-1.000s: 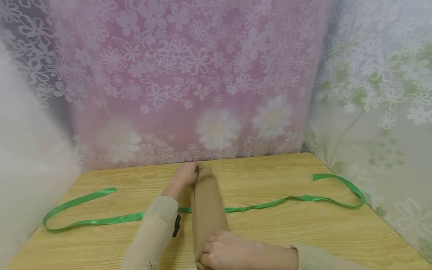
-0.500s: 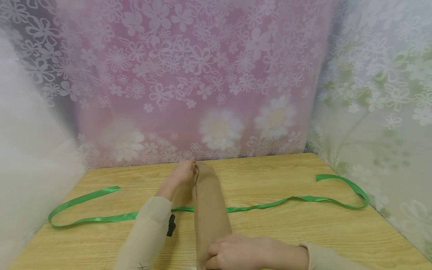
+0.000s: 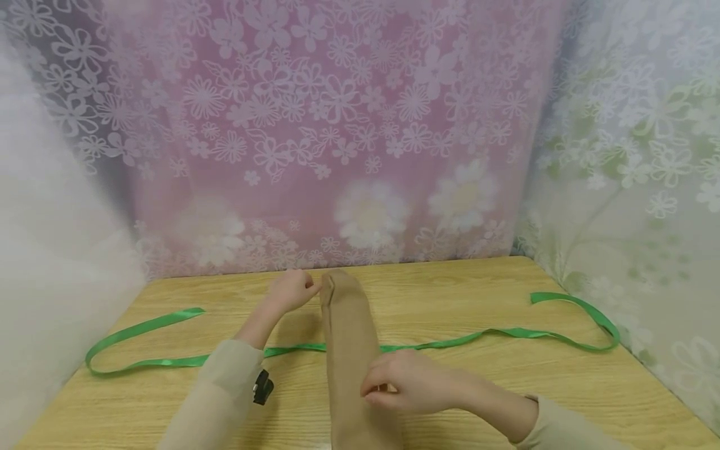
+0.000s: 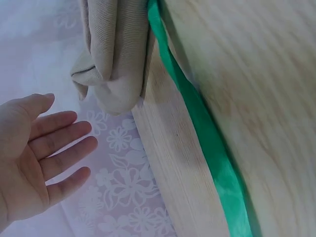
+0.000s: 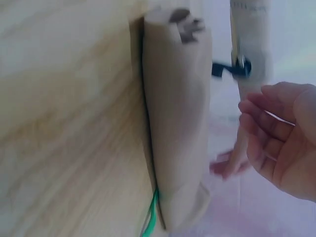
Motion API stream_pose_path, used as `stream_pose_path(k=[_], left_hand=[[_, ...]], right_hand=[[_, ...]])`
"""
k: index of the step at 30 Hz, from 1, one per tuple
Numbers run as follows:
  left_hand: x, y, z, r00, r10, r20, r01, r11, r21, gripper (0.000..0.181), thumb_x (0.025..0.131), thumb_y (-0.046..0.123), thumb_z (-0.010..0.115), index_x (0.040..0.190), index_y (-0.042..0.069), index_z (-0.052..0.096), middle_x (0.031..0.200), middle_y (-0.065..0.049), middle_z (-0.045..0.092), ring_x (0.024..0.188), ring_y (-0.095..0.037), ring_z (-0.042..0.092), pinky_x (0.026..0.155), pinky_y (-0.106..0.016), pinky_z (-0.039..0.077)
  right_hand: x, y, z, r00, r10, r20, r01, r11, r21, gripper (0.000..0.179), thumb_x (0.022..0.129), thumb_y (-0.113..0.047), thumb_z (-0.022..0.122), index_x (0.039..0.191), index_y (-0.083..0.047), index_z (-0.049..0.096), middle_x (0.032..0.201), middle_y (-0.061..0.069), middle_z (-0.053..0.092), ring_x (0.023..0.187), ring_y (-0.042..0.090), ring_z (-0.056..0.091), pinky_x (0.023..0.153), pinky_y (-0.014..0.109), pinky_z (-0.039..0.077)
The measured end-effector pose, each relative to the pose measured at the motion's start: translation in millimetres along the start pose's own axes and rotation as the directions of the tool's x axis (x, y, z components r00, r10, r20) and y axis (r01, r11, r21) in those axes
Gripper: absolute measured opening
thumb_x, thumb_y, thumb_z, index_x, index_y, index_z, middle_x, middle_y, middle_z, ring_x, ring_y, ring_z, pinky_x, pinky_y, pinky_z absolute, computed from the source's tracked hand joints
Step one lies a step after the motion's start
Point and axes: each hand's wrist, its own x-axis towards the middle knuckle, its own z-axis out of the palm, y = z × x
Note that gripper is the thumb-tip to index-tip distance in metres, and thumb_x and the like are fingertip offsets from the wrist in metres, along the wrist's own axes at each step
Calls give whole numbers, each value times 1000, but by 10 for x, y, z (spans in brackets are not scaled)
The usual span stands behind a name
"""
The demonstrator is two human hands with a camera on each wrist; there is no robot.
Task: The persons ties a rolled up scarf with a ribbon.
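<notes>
Head view: the left arm reaches forward in a beige left sleeve (image 3: 210,390), and the left hand (image 3: 288,292) stands just beside the far end of a brown cloth roll (image 3: 351,337), on its left side. Left wrist view shows that hand's fingers (image 4: 61,139) extended and slightly spread, palm exposed, holding nothing, with a gap between them and the cloth. The right forearm enters from lower right, bare below the right sleeve (image 3: 562,426); the right hand (image 3: 416,381), back uppermost, appears over the roll's right edge, nearer the wearer. Right wrist view shows its fingers loosely curved, holding nothing and apart from the cloth. The roll lies lengthwise on a wood-grain counter (image 3: 472,300), pointing away from the wearer, with a fold line along its left side and a small folded corner at the far end. A green ribbon (image 4: 211,143) runs crosswise beneath the roll, both ends curving back on the counter. Markings: dark patches (image 5: 186,24) show at the roll's near end, too blurred to identify as print or shadow; faint lettering-like marks on the left sleeve are illegible. A black fitting (image 3: 262,387) sits at the left cuff. Behind the counter hangs a pink floral curtain (image 3: 315,125).
</notes>
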Motion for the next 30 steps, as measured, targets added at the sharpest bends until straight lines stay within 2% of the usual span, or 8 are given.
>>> stream_pose_path(k=[4, 8, 11, 14, 18, 24, 27, 30], left_hand=[[-128, -9, -47, 1000, 20, -4, -20, 999, 33, 48, 93, 27, 56, 51, 17, 35, 45, 6, 26, 40, -7, 20, 40, -21, 16], [-273, -7, -51, 994, 107, -34, -103, 988, 112, 43, 91, 21, 59, 53, 17, 39, 46, 7, 27, 42, -7, 21, 41, -21, 18], [-391, 7, -45, 983, 169, -67, -155, 972, 175, 36, 87, 18, 63, 55, 16, 47, 48, 7, 37, 43, -6, 29, 42, -21, 26], [-512, 24, -38, 973, 213, -84, -190, 955, 228, 23, 83, 18, 68, 63, 12, 60, 58, 5, 53, 48, -7, 44, 44, -22, 38], [-648, 39, -21, 975, 221, -18, -210, 948, 239, 12, 80, 18, 71, 76, 8, 68, 71, -1, 65, 56, -13, 57, 50, -27, 48], [-749, 13, 35, 978, 177, 112, -196, 960, 200, 17, 80, 15, 72, 90, 3, 69, 83, -8, 68, 68, -19, 62, 67, -36, 52], [-764, -12, 85, 977, 153, 147, -184, 955, 231, 13, 80, 13, 70, 91, 6, 69, 84, -5, 68, 71, -18, 62, 73, -39, 50], [-767, -24, 148, 971, 177, 161, -215, 940, 265, 5, 80, 13, 70, 84, 10, 68, 76, 0, 66, 66, -13, 58, 69, -36, 49]], right_hand=[[-66, 102, -107, 983, 170, -77, -168, 985, 24, 12, 90, -13, 60, 95, -11, 71, 90, -8, 65, 74, -5, 53, 63, 12, 44], [-143, 173, -197, 940, 329, -92, -322, 943, 79, 13, 90, -13, 61, 99, -10, 70, 90, -7, 65, 72, -2, 53, 60, 18, 45], [-190, 230, -245, 915, 389, -103, -382, 920, 83, 13, 89, -13, 62, 99, -10, 69, 91, -6, 65, 73, 0, 53, 61, 20, 46], [-227, 309, -280, 902, 416, -115, -413, 910, 46, 13, 87, -11, 64, 99, -9, 68, 92, -2, 65, 71, 2, 53, 60, 21, 46], [-283, 439, -304, 894, 436, -107, -438, 899, 2, 14, 85, -9, 65, 98, -7, 68, 88, -3, 64, 69, 3, 53, 60, 22, 46], [-322, 586, -261, 889, 453, -65, -457, 887, -62, 14, 84, -10, 67, 96, -6, 68, 83, -5, 65, 71, 7, 58, 60, 24, 48], [-309, 660, -196, 868, 496, -24, -495, 861, -117, 14, 83, -11, 67, 96, -7, 68, 84, -3, 64, 74, 12, 59, 62, 28, 49], [-296, 736, -117, 848, 529, 25, -519, 840, -159, 16, 81, -10, 67, 96, -6, 68, 87, 1, 64, 79, 18, 60, 66, 33, 50]])
